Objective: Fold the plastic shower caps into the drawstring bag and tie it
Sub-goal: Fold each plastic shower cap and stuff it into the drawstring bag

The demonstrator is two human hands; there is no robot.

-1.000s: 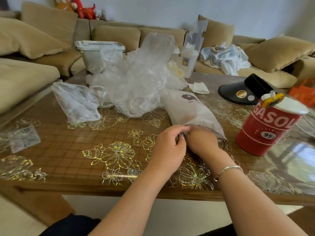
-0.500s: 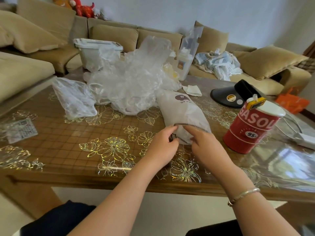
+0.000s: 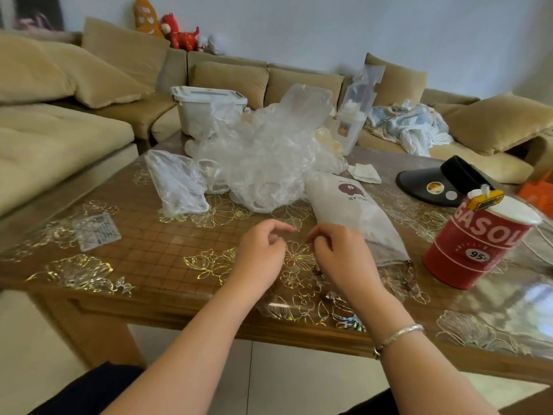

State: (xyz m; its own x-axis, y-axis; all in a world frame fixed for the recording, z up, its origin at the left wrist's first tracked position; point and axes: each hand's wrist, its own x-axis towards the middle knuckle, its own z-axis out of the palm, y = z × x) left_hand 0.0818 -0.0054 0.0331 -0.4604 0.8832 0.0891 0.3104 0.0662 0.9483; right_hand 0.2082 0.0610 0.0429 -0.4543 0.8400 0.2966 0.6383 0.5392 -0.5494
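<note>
Head view, drawstring bag [image 3: 353, 211] lying diagonal, mouth near-right

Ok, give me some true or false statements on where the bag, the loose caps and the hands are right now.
1. The bag lies on the table. True.
2. The red can stands left of the bag. False: it stands to the bag's right.
3. A pile of loose caps sits beyond the bag. True.
4. The left hand rests flat on the pile. False: it is near the table edge, fingers curled, apart from the pile.
5. The right hand is at the bag's near end. True, though a cord in its fingers cannot be made out.
6. The black visor lies on the sofa. False: it is on the table.
</note>
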